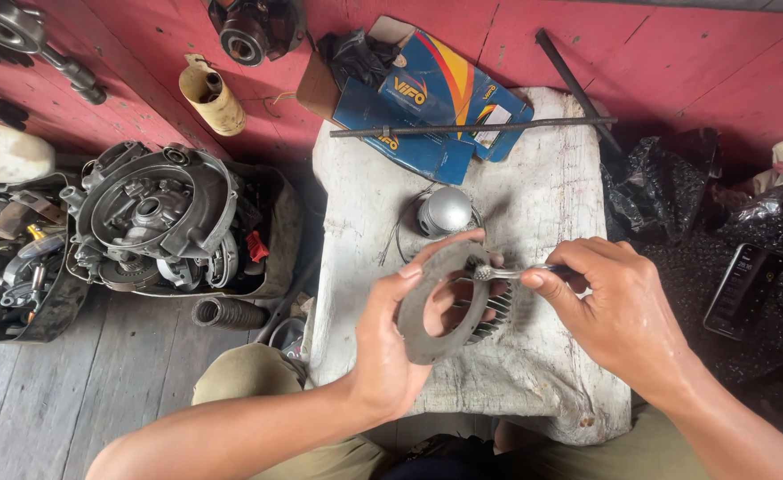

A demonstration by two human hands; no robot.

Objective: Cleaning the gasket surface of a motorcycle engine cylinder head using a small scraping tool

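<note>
My left hand (390,342) holds a dark grey ring-shaped friction plate (425,313) upright by its rim, thumb and fingers around it. My right hand (609,307) grips a small metal tool (507,271) whose tip touches the plate's upper edge. Behind the plate a ribbed metal part (496,313) lies on the white worn block (543,178). A silver piston (445,211) with a thin wire ring stands on the block just beyond my hands.
A blue cardboard box (427,107) and a long metal rod (471,129) lie at the block's far end. An engine case (160,218) in a black tray sits left, with tools, a rubber boot (229,313) and a phone (738,289) on black plastic right.
</note>
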